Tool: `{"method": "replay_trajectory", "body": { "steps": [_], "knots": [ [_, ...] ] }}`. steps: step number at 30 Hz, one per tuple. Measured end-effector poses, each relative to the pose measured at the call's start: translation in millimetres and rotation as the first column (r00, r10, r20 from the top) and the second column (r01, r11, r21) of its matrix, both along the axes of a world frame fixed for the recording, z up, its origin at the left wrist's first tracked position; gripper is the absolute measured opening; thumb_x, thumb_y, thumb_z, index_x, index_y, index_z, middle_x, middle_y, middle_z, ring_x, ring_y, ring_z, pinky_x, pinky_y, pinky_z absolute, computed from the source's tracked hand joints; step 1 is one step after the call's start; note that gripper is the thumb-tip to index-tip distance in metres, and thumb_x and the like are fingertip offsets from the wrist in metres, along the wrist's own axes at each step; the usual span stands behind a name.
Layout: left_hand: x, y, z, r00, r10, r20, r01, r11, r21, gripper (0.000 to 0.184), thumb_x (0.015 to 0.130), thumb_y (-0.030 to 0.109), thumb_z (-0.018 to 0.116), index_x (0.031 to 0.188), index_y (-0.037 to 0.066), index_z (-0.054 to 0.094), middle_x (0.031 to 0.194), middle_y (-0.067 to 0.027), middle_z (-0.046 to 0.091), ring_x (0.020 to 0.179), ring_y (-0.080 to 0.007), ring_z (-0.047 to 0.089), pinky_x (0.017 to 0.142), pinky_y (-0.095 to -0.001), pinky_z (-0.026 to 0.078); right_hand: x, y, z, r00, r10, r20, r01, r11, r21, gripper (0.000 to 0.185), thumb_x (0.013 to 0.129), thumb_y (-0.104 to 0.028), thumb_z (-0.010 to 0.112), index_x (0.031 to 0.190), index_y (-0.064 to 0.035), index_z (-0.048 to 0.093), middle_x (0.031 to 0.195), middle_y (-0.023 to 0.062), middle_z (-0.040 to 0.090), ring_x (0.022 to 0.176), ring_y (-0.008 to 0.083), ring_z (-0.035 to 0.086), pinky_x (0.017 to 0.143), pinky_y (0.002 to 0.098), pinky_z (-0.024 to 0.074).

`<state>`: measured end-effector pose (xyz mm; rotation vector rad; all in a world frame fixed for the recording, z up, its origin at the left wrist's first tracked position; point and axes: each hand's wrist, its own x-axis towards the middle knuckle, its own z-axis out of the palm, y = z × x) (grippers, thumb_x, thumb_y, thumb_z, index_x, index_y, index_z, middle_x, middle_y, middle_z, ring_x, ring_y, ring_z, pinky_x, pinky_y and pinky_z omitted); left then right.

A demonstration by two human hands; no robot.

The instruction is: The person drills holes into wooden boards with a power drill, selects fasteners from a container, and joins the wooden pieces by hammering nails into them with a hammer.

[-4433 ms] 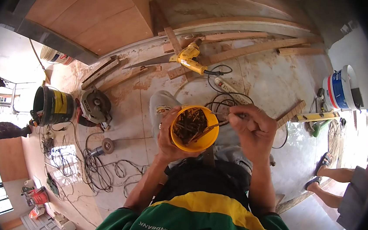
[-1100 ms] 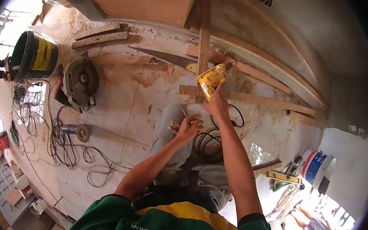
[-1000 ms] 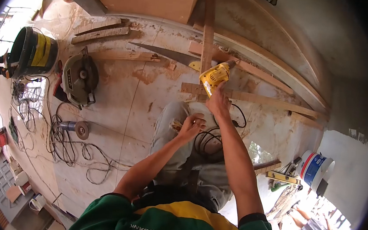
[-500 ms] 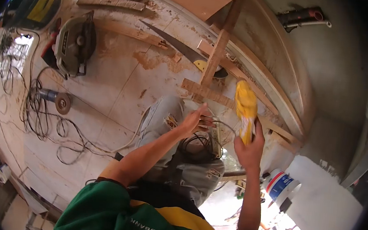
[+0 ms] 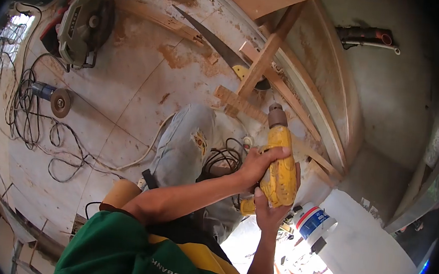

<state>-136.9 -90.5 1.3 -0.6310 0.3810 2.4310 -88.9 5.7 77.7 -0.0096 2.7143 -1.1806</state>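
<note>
A yellow drill (image 5: 280, 168) is held in front of me at centre right, its dark chuck toward the top of the view. My left hand (image 5: 260, 164) wraps over the drill's body from the left, thumb across its top. Beneath the drill's lower end, my right hand (image 5: 273, 207) grips it, with the fingers partly hidden behind the body. A yellow cup (image 5: 247, 207) shows in part below my left wrist. Coiled black cable (image 5: 221, 160) lies on the floor beside my knee.
A circular saw (image 5: 83, 28) and an angle grinder (image 5: 51, 96) with tangled cords lie on the left. Wooden strips (image 5: 268, 58) and a handsaw (image 5: 210, 37) lie ahead. A white and blue bucket (image 5: 316, 221) stands at the right; a pipe (image 5: 369, 38) protrudes from the wall.
The drill was picked up off the floor wood by my right hand and brought nearer to me. My left hand moved onto it. The earlier cup of small pieces is no longer in my left hand.
</note>
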Motion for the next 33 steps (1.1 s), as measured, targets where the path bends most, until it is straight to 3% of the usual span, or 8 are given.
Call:
{"method": "replay_trajectory", "body": {
  "steps": [4, 6, 22, 24, 25, 27, 31, 33],
  "knots": [
    [-8.5, -2.9, -8.3, 0.994, 0.084, 0.074, -0.086, 0.996, 0.028, 0.062, 0.085, 0.050, 0.072, 0.108, -0.006, 0.063, 0.096, -0.0136, 0.070, 0.081, -0.0209, 0.070, 0.075, -0.0342, 0.057, -15.3, 0.1, -0.7, 0.999, 0.046, 0.029, -0.045, 0.998, -0.046, 0.085, 0.077, -0.007, 0.067, 0.151, 0.0040, 0.027, 0.143, 0.0236, 0.043, 0.130, 0.0341, 0.051, 0.108, 0.0427, 0.0431],
    [-7.4, -7.2, -23.0, 0.995, 0.081, 0.060, -0.081, 0.997, -0.003, 0.064, 0.085, 0.053, 0.071, 0.109, -0.006, 0.063, 0.097, -0.0135, 0.070, 0.083, -0.0204, 0.070, 0.078, -0.0336, 0.056, -22.9, -10.2, 3.1, 0.905, -0.133, 0.405, 0.250, 0.936, -0.249, 0.082, 0.076, 0.002, 0.063, 0.150, 0.0026, 0.028, 0.141, 0.0228, 0.046, 0.129, 0.0320, 0.051, 0.109, 0.0417, 0.0421],
    [13.7, 1.8, -130.4, 0.925, 0.331, 0.186, -0.367, 0.905, 0.215, 0.065, 0.100, 0.057, 0.048, 0.139, 0.006, 0.047, 0.132, -0.0121, 0.059, 0.118, -0.0227, 0.060, 0.104, -0.0386, 0.046, -80.7, -38.6, -10.4, 0.855, 0.010, 0.518, 0.093, 0.981, -0.173, 0.085, 0.071, 0.008, 0.062, 0.150, -0.0023, 0.032, 0.136, 0.0172, 0.050, 0.112, 0.0229, 0.062, 0.078, 0.0299, 0.0583],
    [5.3, 22.1, -157.3, 1.000, 0.008, -0.024, -0.019, 0.867, -0.499, 0.058, 0.097, 0.052, 0.052, 0.132, 0.006, 0.055, 0.122, -0.0120, 0.066, 0.108, -0.0258, 0.065, 0.095, -0.0412, 0.049, -81.7, -37.7, -10.2, 0.837, 0.025, 0.546, 0.090, 0.979, -0.183, 0.084, 0.072, 0.009, 0.061, 0.150, -0.0039, 0.032, 0.134, 0.0163, 0.051, 0.101, 0.0199, 0.064, 0.069, 0.0277, 0.0587],
    [3.3, 25.8, -168.6, 1.000, 0.014, -0.024, -0.024, 0.868, -0.495, 0.058, 0.097, 0.052, 0.052, 0.132, 0.006, 0.055, 0.122, -0.0120, 0.066, 0.108, -0.0258, 0.065, 0.095, -0.0412, 0.049, -81.4, -37.8, -10.5, 0.837, 0.027, 0.546, 0.085, 0.980, -0.179, 0.084, 0.072, 0.009, 0.061, 0.150, -0.0039, 0.032, 0.134, 0.0163, 0.051, 0.101, 0.0199, 0.064, 0.069, 0.0277, 0.0587],
    [0.2, 36.0, -193.1, 0.813, -0.468, -0.345, -0.140, 0.419, -0.897, 0.051, 0.101, 0.043, 0.048, 0.135, 0.005, 0.051, 0.132, -0.0170, 0.060, 0.118, -0.0302, 0.060, 0.105, -0.0436, 0.044, -81.1, -38.7, -11.7, 0.830, 0.023, 0.557, 0.100, 0.976, -0.191, 0.084, 0.073, 0.009, 0.060, 0.151, -0.0038, 0.031, 0.133, 0.0156, 0.051, 0.094, 0.0185, 0.064, 0.068, 0.0270, 0.0586],
    [-14.4, 96.6, -253.9, 0.830, 0.068, -0.553, -0.390, 0.780, -0.489, 0.044, 0.098, 0.028, 0.049, 0.134, 0.004, 0.050, 0.137, -0.0231, 0.053, 0.129, -0.0333, 0.051, 0.113, -0.0463, 0.038, -79.6, -40.1, -13.9, 0.847, 0.023, 0.531, 0.090, 0.978, -0.186, 0.085, 0.073, 0.010, 0.059, 0.151, -0.0031, 0.030, 0.135, 0.0165, 0.050, 0.100, 0.0209, 0.064, 0.067, 0.0273, 0.0592],
    [-31.5, 87.7, -244.0, 0.732, -0.332, -0.595, -0.531, 0.271, -0.803, 0.048, 0.093, 0.028, 0.050, 0.134, 0.003, 0.047, 0.137, -0.0220, 0.051, 0.130, -0.0330, 0.049, 0.114, -0.0499, 0.036, -80.4, -39.8, -15.5, 0.849, 0.023, 0.528, 0.097, 0.975, -0.199, 0.084, 0.073, 0.010, 0.059, 0.151, -0.0026, 0.030, 0.135, 0.0169, 0.049, 0.103, 0.0216, 0.064, 0.068, 0.0271, 0.0594]
  ]
}}
